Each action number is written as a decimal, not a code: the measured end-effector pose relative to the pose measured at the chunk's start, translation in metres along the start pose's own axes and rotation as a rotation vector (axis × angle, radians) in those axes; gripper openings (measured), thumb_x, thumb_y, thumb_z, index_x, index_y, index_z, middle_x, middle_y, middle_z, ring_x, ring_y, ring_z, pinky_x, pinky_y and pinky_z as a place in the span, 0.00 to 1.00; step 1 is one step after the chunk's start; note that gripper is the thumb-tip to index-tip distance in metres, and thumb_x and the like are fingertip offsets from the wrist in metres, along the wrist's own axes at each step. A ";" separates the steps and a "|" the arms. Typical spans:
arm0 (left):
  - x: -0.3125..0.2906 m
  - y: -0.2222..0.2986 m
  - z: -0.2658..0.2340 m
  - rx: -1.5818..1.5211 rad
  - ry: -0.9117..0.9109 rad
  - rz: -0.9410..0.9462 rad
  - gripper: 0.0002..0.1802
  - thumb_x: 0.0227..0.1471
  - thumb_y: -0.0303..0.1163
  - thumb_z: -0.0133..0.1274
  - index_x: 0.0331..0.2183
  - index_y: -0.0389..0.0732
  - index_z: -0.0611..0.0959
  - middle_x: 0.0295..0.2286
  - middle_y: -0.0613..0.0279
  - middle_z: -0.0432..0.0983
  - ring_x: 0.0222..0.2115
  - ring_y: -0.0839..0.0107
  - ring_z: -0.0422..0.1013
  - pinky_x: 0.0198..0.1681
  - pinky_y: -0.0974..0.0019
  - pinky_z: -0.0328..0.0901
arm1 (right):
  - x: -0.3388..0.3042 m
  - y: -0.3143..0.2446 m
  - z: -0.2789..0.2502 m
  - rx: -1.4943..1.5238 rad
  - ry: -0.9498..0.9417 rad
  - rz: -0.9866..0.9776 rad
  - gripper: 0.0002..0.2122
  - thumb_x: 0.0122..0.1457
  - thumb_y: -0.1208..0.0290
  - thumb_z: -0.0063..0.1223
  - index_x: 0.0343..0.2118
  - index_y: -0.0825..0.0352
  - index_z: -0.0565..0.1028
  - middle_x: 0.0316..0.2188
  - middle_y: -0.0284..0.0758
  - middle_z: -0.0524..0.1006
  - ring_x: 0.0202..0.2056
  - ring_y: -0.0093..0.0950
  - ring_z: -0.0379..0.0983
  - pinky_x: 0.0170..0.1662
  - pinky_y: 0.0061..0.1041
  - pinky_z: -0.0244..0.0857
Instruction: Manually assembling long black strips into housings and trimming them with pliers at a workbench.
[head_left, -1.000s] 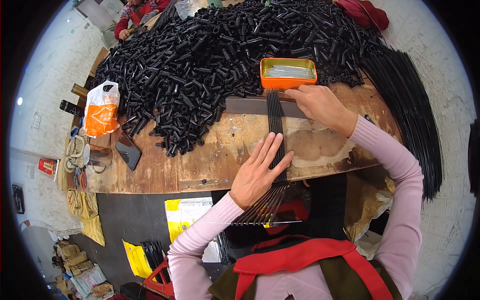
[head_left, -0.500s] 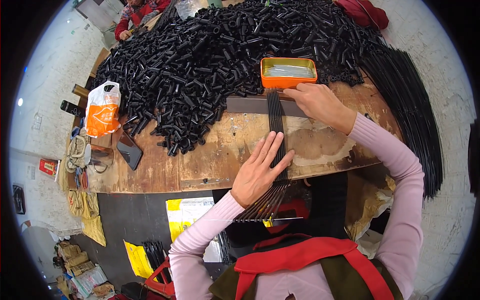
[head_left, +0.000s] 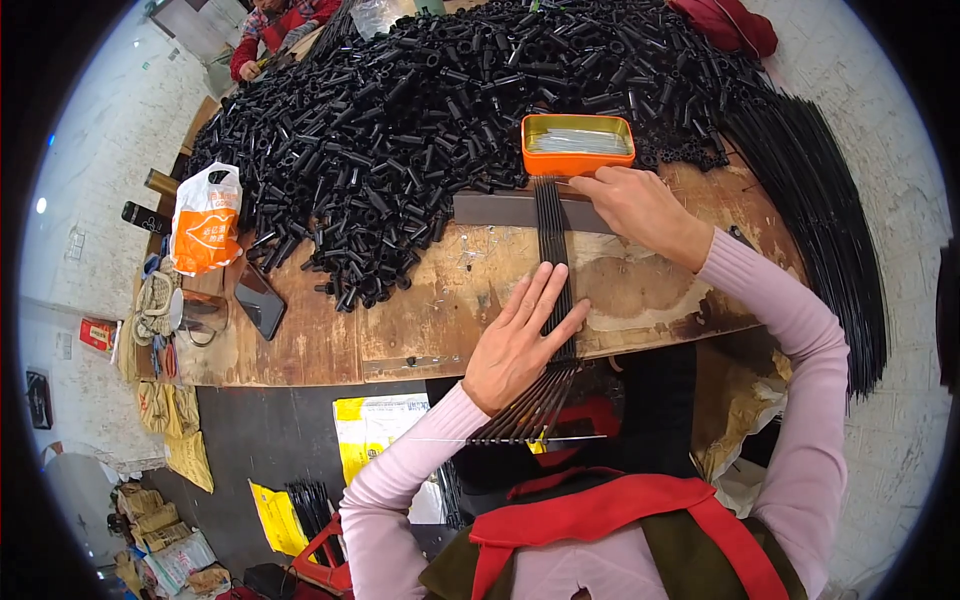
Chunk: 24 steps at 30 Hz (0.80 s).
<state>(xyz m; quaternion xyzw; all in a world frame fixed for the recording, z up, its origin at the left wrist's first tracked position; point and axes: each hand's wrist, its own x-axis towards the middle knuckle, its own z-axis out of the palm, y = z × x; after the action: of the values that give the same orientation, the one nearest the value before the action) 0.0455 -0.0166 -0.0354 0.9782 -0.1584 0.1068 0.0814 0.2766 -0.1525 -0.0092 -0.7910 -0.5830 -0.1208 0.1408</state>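
Note:
A flat row of thin black rods [head_left: 551, 228] runs across the table's front edge, its near ends fanning out below. My left hand [head_left: 515, 350] lies flat over the rods, fingers stretched out and thumb apart, pressing them down. A thin metal rod [head_left: 580, 437] crosses the fanned near ends. At the rods' far tips, my right hand [head_left: 635, 208] is pinched on a thin metal pin, mostly hidden by the fingers. Just beyond stands an orange tin [head_left: 578, 161] holding several thin silvery pins [head_left: 580, 141]. A grey flat bar [head_left: 495, 209] lies crosswise under the rods.
A large heap of black tubes [head_left: 370, 150] covers the far table. Long black rods [head_left: 815, 220] hang over the right edge. At left are a phone [head_left: 259, 301], a glass mug [head_left: 198, 312] and an orange-white bag [head_left: 207, 222]. A co-worker's hand [head_left: 249, 70] shows far left.
Almost nothing differs. My right hand has shifted very slightly at the rods' far tips; my left hand stays in place.

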 end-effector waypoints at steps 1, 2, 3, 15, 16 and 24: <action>0.000 0.000 -0.001 -0.020 0.002 -0.004 0.34 0.48 0.25 0.47 0.59 0.46 0.66 0.63 0.42 0.47 0.65 0.50 0.47 0.66 0.52 0.47 | 0.001 0.000 0.000 0.003 -0.015 0.006 0.14 0.53 0.77 0.51 0.44 0.66 0.76 0.28 0.38 0.74 0.32 0.38 0.75 0.34 0.37 0.71; 0.000 0.000 -0.001 -0.020 0.002 -0.003 0.34 0.48 0.25 0.47 0.59 0.46 0.66 0.63 0.42 0.47 0.65 0.50 0.47 0.66 0.52 0.47 | 0.001 0.000 0.000 0.006 -0.030 0.012 0.14 0.53 0.78 0.51 0.44 0.66 0.76 0.28 0.38 0.74 0.32 0.38 0.75 0.34 0.36 0.71; 0.000 0.000 -0.001 -0.018 0.003 -0.003 0.34 0.48 0.25 0.47 0.59 0.46 0.66 0.63 0.42 0.48 0.65 0.50 0.47 0.66 0.52 0.47 | 0.003 0.001 0.000 0.006 -0.030 0.011 0.14 0.53 0.78 0.51 0.44 0.66 0.76 0.28 0.38 0.74 0.32 0.38 0.75 0.34 0.36 0.71; 0.000 0.000 0.000 -0.004 0.003 -0.005 0.34 0.49 0.28 0.47 0.59 0.47 0.66 0.63 0.42 0.48 0.65 0.49 0.47 0.66 0.51 0.46 | 0.017 0.023 0.011 0.114 0.123 -0.135 0.04 0.54 0.77 0.51 0.33 0.69 0.72 0.28 0.39 0.72 0.34 0.40 0.73 0.36 0.36 0.68; 0.000 0.001 0.000 -0.004 -0.003 -0.018 0.33 0.50 0.32 0.48 0.59 0.49 0.67 0.63 0.43 0.48 0.65 0.50 0.48 0.66 0.52 0.46 | 0.013 0.022 0.010 0.112 0.116 -0.152 0.05 0.54 0.77 0.51 0.33 0.69 0.73 0.29 0.38 0.72 0.34 0.39 0.73 0.35 0.36 0.69; -0.001 0.000 -0.001 0.045 0.000 -0.002 0.35 0.47 0.31 0.52 0.59 0.50 0.68 0.63 0.44 0.49 0.64 0.49 0.48 0.65 0.51 0.48 | 0.015 0.015 0.009 0.002 0.122 -0.167 0.07 0.53 0.77 0.51 0.36 0.68 0.74 0.28 0.36 0.73 0.33 0.35 0.74 0.35 0.33 0.70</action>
<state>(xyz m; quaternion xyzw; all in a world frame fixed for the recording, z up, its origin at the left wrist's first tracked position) 0.0444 -0.0157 -0.0353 0.9800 -0.1547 0.1103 0.0594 0.2960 -0.1398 -0.0139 -0.7306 -0.6375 -0.1795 0.1664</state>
